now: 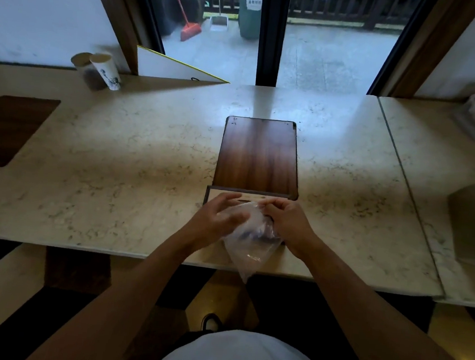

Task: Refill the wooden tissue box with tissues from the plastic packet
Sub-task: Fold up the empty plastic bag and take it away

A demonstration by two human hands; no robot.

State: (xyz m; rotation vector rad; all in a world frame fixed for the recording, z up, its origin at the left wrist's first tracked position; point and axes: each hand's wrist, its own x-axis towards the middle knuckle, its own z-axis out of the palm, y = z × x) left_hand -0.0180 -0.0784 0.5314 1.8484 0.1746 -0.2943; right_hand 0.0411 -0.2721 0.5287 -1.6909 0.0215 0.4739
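The marble tabletop (118, 155) carries an open wooden case, its lid panel (257, 153) lying flat on the far side and its light-lined base (218, 191) at the near edge. A clear plastic bag (249, 247) with dark contents sits over the base, its tail hanging past the tabletop edge. Judged from this, the case is opened and the bag is not yet unpacked. The left hand (221, 218) rests spread against the bag's side; the right hand (290, 223) pinches its upper edge with curled fingers.

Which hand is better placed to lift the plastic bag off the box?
Probably the right hand: its curled fingers pinch the plastic bag at the top, while the left hand only rests open against it.
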